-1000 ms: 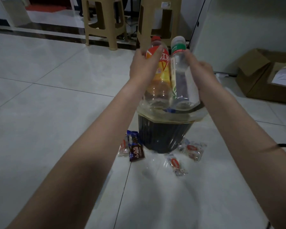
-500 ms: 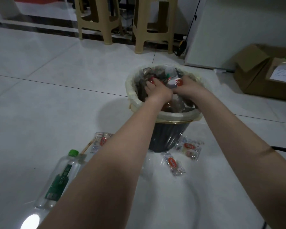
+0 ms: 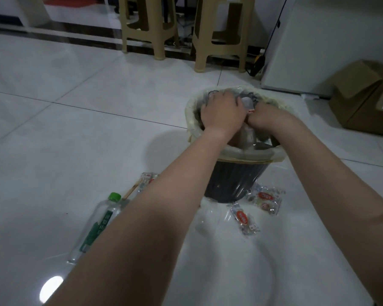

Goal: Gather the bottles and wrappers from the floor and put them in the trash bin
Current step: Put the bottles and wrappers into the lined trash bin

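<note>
Both hands deep in trash bin [image 3: 234, 180]: left hand [image 3: 219, 111] and right hand [image 3: 266, 119] curled over bottles [image 3: 248, 138] inside (actual grip hidden, cannot tell). Left on floor, behind fingers: green-capped bottle [image 3: 97, 226], wrappers [image 3: 243, 217] beside bin base.

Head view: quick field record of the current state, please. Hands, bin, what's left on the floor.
left hand: inside bin, pressing on contents
right hand: inside bin, fingers curled; grip unclear
trash bin: dark, upright, clear liner over rim
green-capped bottle: lying on floor, left of bin
wrappers: several around the bin's base
cardboard box: open, far right
</note>
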